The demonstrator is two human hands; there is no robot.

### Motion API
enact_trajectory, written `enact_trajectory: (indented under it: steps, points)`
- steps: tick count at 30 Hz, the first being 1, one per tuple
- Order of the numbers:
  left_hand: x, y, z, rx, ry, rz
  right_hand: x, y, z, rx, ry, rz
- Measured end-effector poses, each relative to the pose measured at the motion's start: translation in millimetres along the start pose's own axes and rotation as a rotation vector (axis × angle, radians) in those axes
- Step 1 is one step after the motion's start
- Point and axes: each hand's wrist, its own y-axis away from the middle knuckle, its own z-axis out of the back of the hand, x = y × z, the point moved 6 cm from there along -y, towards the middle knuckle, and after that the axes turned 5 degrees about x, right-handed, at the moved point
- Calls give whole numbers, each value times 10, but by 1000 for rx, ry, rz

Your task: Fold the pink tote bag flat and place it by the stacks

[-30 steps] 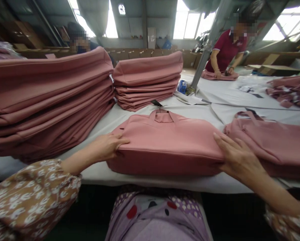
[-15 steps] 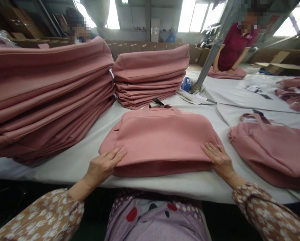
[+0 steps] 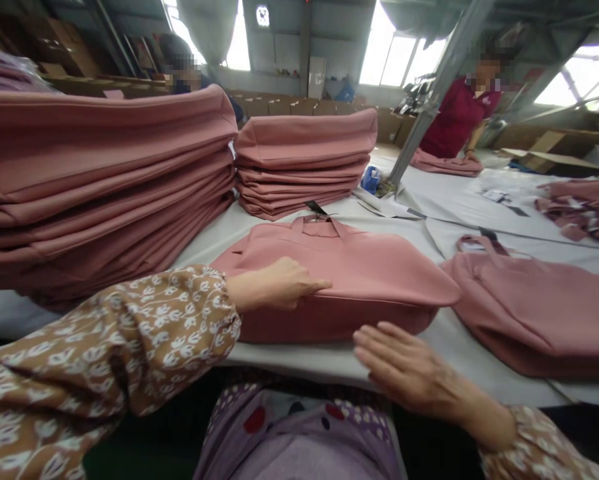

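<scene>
1. now the pink bag (image 3: 359, 280) lies flat on the white table (image 3: 319, 360), handles away, smooth and padded.
2. left hand (image 3: 279, 285) rests on its top, fingers loosely curled, grasping nothing.
3. right hand (image 3: 404, 370) is flat with fingers spread, at the bag's near edge.

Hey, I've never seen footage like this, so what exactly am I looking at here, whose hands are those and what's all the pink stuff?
This is one picture from a camera worn on a person's head, looking forward and down, so the two hands at the bottom are that person's own. There is no machine. The left hand, in a brown flowered sleeve, rests on top of a flat pink fabric bag with carry handles lying on the white-covered table. The right hand is open and flat near the bag's front edge; whether it touches the bag is hard to tell. Nothing is gripped. To the left stand two tall stacks of the same pink bags, and another pink bag lies to the right. A co-worker in a dark red shirt works further back.
</scene>
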Motion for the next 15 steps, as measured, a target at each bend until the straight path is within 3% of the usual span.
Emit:
enact_trajectory:
  steps: [3,6,10,13,15]
  points:
    - [-47,57,58,2,-1,-43,254,-239,-355,267,-259,224]
    - [-252,148,-70,-25,22,-35,-6,-237,-885,463,-458,95]
    - [-556,219,-657,-42,78,18,-403,-37,-1393,496,-454,-182]
    - [-502,188,-1149,-1,192,169,-454,38,-1494,478,-446,-261]
    - [-401,154,-1324,-8,266,210,-441,29,-1507,475,-426,-272]
